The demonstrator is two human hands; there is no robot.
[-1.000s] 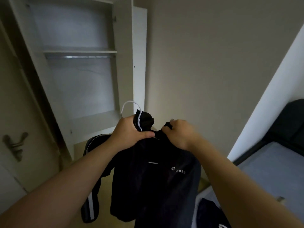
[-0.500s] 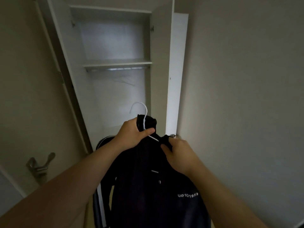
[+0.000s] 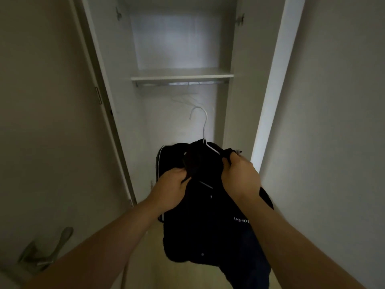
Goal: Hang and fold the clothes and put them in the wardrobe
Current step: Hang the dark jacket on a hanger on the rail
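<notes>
Head cam, quick update. A second ago I'm half turned toward the bed, and now I'm square on to the open wardrobe (image 3: 239,90), with its shelf (image 3: 181,73) and the rail (image 3: 181,83) under it sitting at 12 o'clock.

The bigger change is the grip. Half a second back my left hand (image 3: 170,188) is pinching right up at the neck of the hanger (image 3: 205,124). Now it's dropped to about 7 o'clock from the hook and is clenched on a fold of the black jacket (image 3: 208,226) just under the collar. My right hand (image 3: 239,176) is at 4 o'clock from the hook, fingers curled round the jacket's shoulder where the white wire runs into the cloth.

So the hook is bare now, sticking up free and pointing at the rail, well short of it. The jacket is on the hanger and hangs from both fists in front of the wardrobe, not inside it yet.

My read is that the dressing part is basically done and this is a last tug to seat the shoulders. Next is lifting the hook onto the rail. A few spare hangers (image 3: 187,99) already dangle there, right in the path, so I'd aim to one side of them. There's a door handle (image 3: 48,247) down at 7 o'clock, out of the way.
</notes>
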